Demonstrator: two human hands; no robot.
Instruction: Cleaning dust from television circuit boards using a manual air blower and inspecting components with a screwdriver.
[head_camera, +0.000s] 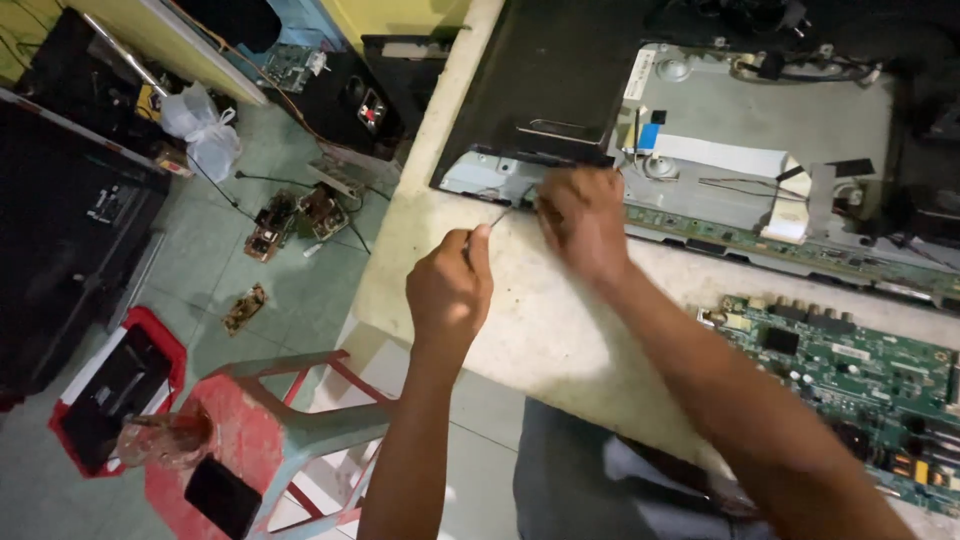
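A view from above shows two bare hands at work at the near edge of a pale stone counter (560, 330) that runs diagonally from upper centre to lower right. The left hand (450, 290), at centre frame, is closed in a pinching grip on a thin wire (500, 212), thumb and forefinger pressed together. The wire runs up and right to the right hand (583, 222), which is blurred; its fingers curl at the wire's other end, but whether its grip is closed on it cannot be told. Both hands sit just beside the lower left corner of an opened flat television chassis (760, 130), lying back side up across the upper right of the frame, with grey metal plate, white ribbon cables and a dark cover exposed. A green circuit board (860, 380) lies on the counter at right, well apart from the hands. Between the hands and the counter's front edge, the stone surface is bare. Beyond the counter's left edge, the tiled floor (300, 300) holds a red stool (250, 440), small loose circuit boards (290, 215) and a white plastic bag (205, 125).
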